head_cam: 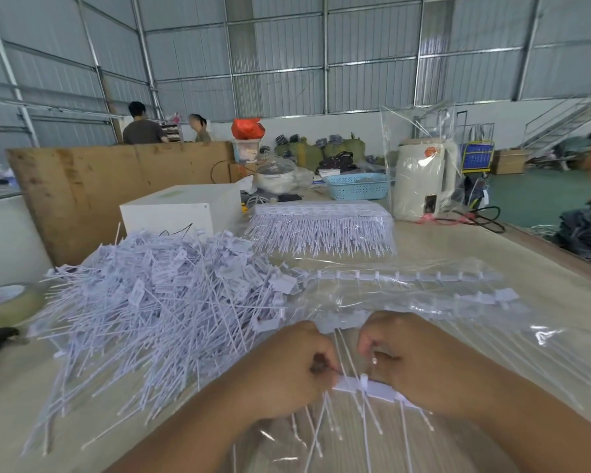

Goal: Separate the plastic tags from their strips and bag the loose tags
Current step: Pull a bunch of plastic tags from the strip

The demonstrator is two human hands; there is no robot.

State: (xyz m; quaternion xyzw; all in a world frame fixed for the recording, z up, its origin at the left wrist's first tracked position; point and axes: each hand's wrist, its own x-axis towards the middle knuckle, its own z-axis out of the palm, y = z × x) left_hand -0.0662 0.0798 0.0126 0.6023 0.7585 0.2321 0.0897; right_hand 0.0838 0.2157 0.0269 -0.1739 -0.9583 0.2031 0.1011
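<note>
Head view: both hands low in the middle, fingers curled, clamped on 1 strip of tags (372,387). Left hand (287,367) pinching the strip's left end, right hand (420,363) gripping its right part, thin tag tails hanging below and between the 2 hands. Under the hands, clear plastic sheet (458,336) spread over the table (475,240). Just beyond the knuckles, a second strip (342,319) lying on that sheet; farther out and to the right of the grip, 2 more strips (406,276) in rows, still whole. Left of the grip and touching the sheet's edge, large heap of loose tags (157,295), tails pointing every way. Well beyond the grip, bagged bundle of unseparated strips (321,230), with a white box (181,209) to its left. Far left of the grip, roll of tape (7,302) at the table edge. Far beyond on the right, blue basket (357,187) and white kettle (423,179) wrapped in clear film. At the back, 2 people (144,126) behind a brown board (116,186).
</note>
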